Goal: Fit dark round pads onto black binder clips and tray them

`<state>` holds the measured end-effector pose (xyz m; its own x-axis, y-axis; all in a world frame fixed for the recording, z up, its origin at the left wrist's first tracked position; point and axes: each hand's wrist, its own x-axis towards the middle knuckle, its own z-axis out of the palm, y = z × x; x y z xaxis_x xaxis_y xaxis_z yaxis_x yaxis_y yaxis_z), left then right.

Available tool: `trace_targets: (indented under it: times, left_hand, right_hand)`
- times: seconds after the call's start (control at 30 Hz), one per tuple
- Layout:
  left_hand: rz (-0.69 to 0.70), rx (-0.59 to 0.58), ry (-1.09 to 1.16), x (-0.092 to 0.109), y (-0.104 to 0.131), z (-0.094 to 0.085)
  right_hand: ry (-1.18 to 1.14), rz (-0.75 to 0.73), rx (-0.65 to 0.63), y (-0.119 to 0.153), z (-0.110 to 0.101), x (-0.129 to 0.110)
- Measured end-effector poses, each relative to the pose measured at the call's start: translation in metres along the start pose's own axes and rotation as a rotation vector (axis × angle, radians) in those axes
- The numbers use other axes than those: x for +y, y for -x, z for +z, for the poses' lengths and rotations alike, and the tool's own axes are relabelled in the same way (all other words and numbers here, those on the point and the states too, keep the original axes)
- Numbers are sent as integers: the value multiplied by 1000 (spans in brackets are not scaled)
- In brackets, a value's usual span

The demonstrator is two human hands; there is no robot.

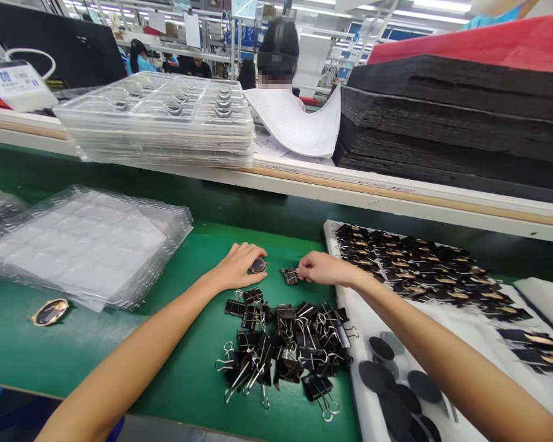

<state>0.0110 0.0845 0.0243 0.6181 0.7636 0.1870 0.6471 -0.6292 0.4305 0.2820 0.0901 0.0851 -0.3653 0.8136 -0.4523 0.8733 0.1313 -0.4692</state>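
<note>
Between the thumb and fingers of my left hand (243, 266) is a small round watch-like case (258, 266) with a dark face and a gold-coloured rim. My right hand (320, 268) pinches a black binder clip (291, 276) by its wire handles, a short gap to the right of the case. Below both hands lies a heap of black binder clips (288, 344) with silver handles on the green mat. Another gold-rimmed case (50, 312) rests on the mat at the left, apart from my hands.
A white tray (332, 245) at the right carries rows of clipped pieces (410, 264) and loose dark discs (394, 411). Clear plastic trays (133, 245) lie at the left. On the shelf stand more plastic trays (166, 135) and black foam sheets (442, 129). People sit beyond.
</note>
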Motion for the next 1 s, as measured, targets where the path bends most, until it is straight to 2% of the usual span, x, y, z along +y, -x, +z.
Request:
trace_targets:
  times: [0.07,0.1,0.2,0.27,0.33,0.53,0.6,0.77,1.0]
  left_hand:
    - [-20,31,-53,2,1,0]
    - [-42,54,-92,3,1,1]
    - [-141,104,-195,6,1,3]
    - [-178,93,-221,8,1,4]
    - [-163,70,-228,9,1,3]
    - [28,-18,-220,8,4,-1]
    - [7,-21,-187,9,3,-2]
    - [-162,-21,-142,14,-3,-1]
    - [-36,-137,68,15,-5,-8]
  right_hand:
    - [10,4,0,-9,-1,-6]
    - [38,14,72,-13,-1,-9]
    - [74,63,425,-26,9,-18]
    - [50,109,558,-35,19,-23]
    - [17,150,590,-44,31,-26]
    - [-35,148,624,-60,51,-17]
    - [-53,163,636,-61,54,-11]
    - [-32,213,663,-59,58,-3]
    - [1,213,683,-58,60,-4]
